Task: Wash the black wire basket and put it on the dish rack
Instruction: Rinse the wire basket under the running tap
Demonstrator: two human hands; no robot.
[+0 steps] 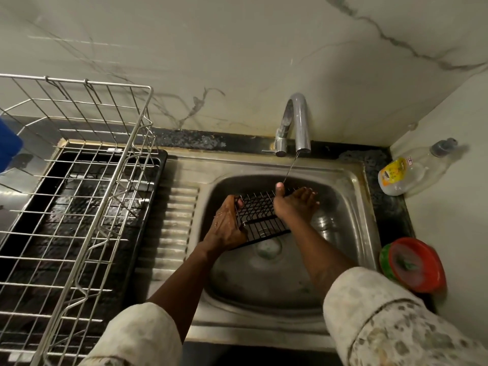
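Observation:
The black wire basket (260,216) is held tilted over the steel sink (353,207), below a thin stream of water from the tap (297,122). My left hand (227,223) grips the basket's left edge, fingers curled over the wires. My right hand (295,204) lies flat on the basket's right side with straight fingers, thumb up near the water stream. The silver wire dish rack (87,207) stands to the left of the sink on a black drip tray (155,180).
A clear dish soap bottle (409,171) lies on the counter at the sink's back right. A red and green round container (414,264) sits at the right front. A ribbed drainboard (171,228) lies between rack and basin. A blue object (9,146) is at the far left.

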